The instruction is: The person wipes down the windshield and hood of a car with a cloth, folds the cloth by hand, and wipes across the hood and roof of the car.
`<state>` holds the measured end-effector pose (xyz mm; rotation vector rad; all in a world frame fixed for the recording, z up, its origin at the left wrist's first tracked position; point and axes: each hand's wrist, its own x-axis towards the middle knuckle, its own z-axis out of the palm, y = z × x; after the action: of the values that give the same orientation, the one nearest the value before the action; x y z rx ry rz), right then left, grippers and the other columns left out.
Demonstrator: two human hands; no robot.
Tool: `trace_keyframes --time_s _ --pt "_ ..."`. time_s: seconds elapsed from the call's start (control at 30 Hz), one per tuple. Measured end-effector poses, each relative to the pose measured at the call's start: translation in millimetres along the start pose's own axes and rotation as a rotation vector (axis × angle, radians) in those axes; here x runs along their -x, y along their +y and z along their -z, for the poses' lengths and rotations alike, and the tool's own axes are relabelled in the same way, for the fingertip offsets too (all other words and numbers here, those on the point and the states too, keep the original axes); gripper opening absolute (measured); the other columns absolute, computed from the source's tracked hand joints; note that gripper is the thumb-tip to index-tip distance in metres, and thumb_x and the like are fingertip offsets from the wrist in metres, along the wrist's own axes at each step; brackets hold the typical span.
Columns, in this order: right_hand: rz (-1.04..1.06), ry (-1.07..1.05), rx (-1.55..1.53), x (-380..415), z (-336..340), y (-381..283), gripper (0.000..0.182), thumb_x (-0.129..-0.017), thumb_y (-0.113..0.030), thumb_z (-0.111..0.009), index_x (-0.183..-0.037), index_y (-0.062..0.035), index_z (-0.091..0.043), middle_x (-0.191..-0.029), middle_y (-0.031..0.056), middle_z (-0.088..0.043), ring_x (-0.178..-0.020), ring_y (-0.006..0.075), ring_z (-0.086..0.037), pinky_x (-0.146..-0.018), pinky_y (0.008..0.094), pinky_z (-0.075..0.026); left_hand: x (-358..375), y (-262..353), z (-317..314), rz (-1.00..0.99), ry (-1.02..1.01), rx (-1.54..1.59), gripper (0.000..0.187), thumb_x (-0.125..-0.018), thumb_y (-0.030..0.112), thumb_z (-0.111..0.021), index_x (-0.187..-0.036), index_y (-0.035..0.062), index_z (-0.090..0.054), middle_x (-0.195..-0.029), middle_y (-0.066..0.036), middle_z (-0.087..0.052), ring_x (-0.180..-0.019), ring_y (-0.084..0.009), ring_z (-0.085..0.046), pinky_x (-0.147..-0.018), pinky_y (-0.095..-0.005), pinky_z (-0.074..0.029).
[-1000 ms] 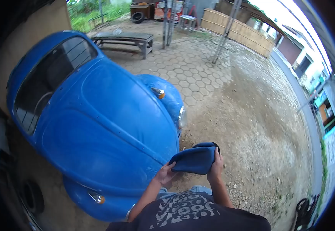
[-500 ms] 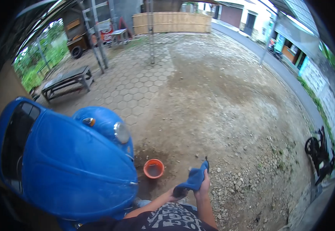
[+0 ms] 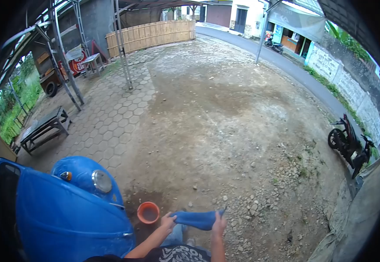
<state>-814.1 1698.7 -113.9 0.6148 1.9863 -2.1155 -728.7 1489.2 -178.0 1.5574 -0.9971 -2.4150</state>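
A blue cloth (image 3: 197, 219) is stretched between my two hands low in the view. My left hand (image 3: 168, 221) grips its left end and my right hand (image 3: 219, 226) grips its right end. An orange bucket (image 3: 148, 212) stands on wet ground just left of my left hand. The blue car (image 3: 59, 214) fills the lower left, its headlight (image 3: 101, 180) facing the yard.
Gravel and dirt ground spreads ahead, with hexagonal paving to the left. A wooden bench (image 3: 44, 129) and metal posts (image 3: 122, 48) stand at the left. A motorcycle (image 3: 349, 143) is parked at the right by a road.
The view has swung right, away from the car's hood toward the open yard. The cloth went from bunched up in my hands to pulled out flat between them.
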Motion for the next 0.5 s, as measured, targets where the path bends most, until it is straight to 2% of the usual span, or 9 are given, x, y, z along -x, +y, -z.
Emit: trace_keyframes --time_s 0.07,0.1,0.2,0.27,0.3,0.37,0.4,0.5 --pt "0.003 -0.06 0.027 3.8 -15.7 -9.6 0.03 -0.102 -0.028 -0.066 -0.099 0.0008 -0.073 -0.087 0.0027 -0.067 -0.081 0.0156 -0.064 -0.077 0.0326 -0.052 -48.8 -0.1 4.2 -0.047 0.093 0.146 0.068 -0.097 -0.014 -0.056 -0.159 0.0006 -0.033 -0.142 -0.026 -0.055 -0.119 -0.0355 -0.065 -0.101 -0.0459 -0.057" --pt "-0.001 -0.094 0.044 1.3 -21.5 -13.7 0.03 -0.102 -0.028 -0.067 -0.094 0.0005 -0.074 -0.084 0.0018 -0.067 -0.079 0.0157 -0.064 -0.076 0.0329 -0.052 -54.2 13.9 -3.4 -0.053 0.163 0.17 0.061 -0.099 -0.009 -0.06 -0.156 0.0019 -0.041 -0.139 -0.023 -0.058 -0.118 -0.032 -0.066 -0.1 -0.0453 -0.057" --pt "-0.239 -0.277 0.358 -31.8 -34.2 -19.2 0.04 -0.099 -0.037 -0.069 -0.091 0.0014 -0.075 -0.084 0.0075 -0.073 -0.079 0.0201 -0.07 -0.075 0.0344 -0.054 -103.2 47.3 -9.6 -0.103 0.143 0.317 0.044 -0.101 0.006 -0.067 -0.143 -0.0027 -0.055 -0.126 -0.017 -0.067 -0.111 -0.0261 -0.068 -0.096 -0.0413 -0.057" --pt "-0.217 -0.482 0.757 -60.6 -54.9 -31.7 0.042 -0.096 -0.041 -0.071 -0.097 0.0013 -0.075 -0.085 0.0134 -0.074 -0.09 0.0248 -0.073 -0.082 0.0372 -0.056 -114.8 95.6 -26.7 -0.074 0.167 0.389 0.038 -0.102 0.014 -0.069 -0.134 -0.0048 -0.061 -0.118 -0.015 -0.07 -0.106 -0.0237 -0.069 -0.094 -0.0387 -0.057" --pt "-0.197 -0.592 0.96 -77.3 -71.6 -38.1 0.044 -0.095 -0.042 -0.072 -0.1 0.0013 -0.075 -0.085 0.0163 -0.075 -0.096 0.0272 -0.074 -0.085 0.0386 -0.057 -128.2 112.4 -30.1 -0.089 0.083 0.369 0.037 -0.101 0.015 -0.07 -0.131 -0.0058 -0.062 -0.116 -0.014 -0.071 -0.104 -0.0235 -0.07 -0.093 -0.0383 -0.057" --pt "-0.084 -0.768 1.354 -111.7 -112.2 -41.5 0.052 -0.093 -0.047 -0.071 -0.114 0.0 -0.072 -0.099 0.0222 -0.074 -0.105 0.0359 -0.072 -0.091 0.0437 -0.056 -153.1 146.7 -35.5 -0.133 -0.072 0.352 0.037 -0.101 0.019 -0.071 -0.126 -0.0078 -0.063 -0.111 -0.013 -0.072 -0.101 -0.0231 -0.07 -0.091 -0.0375 -0.057" --pt "-0.015 -0.862 1.56 -129.3 -134.4 -46.1 0.057 -0.091 -0.049 -0.071 -0.122 -0.0006 -0.07 -0.105 0.0251 -0.073 -0.109 0.0402 -0.07 -0.094 0.0462 -0.055 -164.8 162.2 -43.7 -0.202 -0.093 0.283 0.031 -0.1 0.019 -0.072 -0.121 -0.0032 -0.066 -0.108 -0.011 -0.072 -0.099 -0.0212 -0.07 -0.089 -0.0358 -0.056" --pt "0.336 -0.846 1.448 -171.0 -223.5 -64.5 0.07 -0.091 -0.047 -0.074 -0.143 -0.0045 -0.056 -0.13 0.0282 -0.062 -0.123 0.0465 -0.061 -0.102 0.0505 -0.051 -195.3 210.8 -65.9 -0.327 -0.122 -0.185 0.025 -0.1 0.016 -0.071 -0.119 0.001 -0.066 -0.108 -0.009 -0.073 -0.099 -0.018 -0.07 -0.088 -0.0333 -0.054"
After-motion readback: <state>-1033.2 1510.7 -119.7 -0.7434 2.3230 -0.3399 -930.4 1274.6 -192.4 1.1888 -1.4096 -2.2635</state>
